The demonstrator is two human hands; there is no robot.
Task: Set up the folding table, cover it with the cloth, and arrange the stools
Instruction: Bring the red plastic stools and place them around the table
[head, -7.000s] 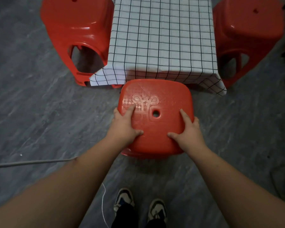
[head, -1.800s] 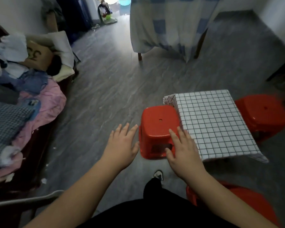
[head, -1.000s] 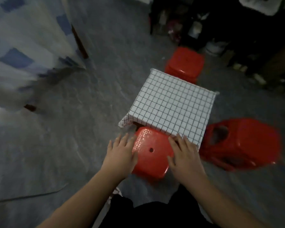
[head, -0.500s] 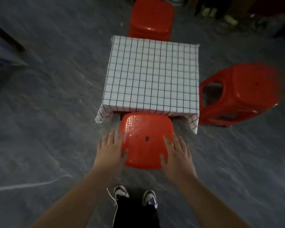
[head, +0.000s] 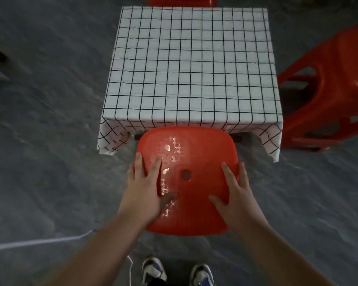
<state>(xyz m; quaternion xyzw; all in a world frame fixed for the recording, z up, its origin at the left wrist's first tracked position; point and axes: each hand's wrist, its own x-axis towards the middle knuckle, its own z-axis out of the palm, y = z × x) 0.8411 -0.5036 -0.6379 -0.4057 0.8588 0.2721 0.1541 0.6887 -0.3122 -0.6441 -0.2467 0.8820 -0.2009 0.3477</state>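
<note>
Since half a second ago the view has been closing in and the hands have been settling further onto the near stool (head: 191, 180), which is standing at the near edge of the table with its far rim just under the hanging cloth (head: 191, 67). Both palms are lying flat on the seat with fingers spread and straight, clasping nothing: the left hand (head: 147, 190) is covering the seat's left side with its outer fingers spilling over the edge, and the right hand (head: 233, 195) is matching it on the right. Pressing down like this is probably for nudging the stool square to the table. The checked cloth is covering the whole tabletop, its corners drooping toward the grey floor (head: 46, 120). A second stool (head: 327, 96) is standing just beside the table's right side, a third (head: 182, 1) is peeking out beyond the far edge, and shoes (head: 177, 272) are showing below.
</note>
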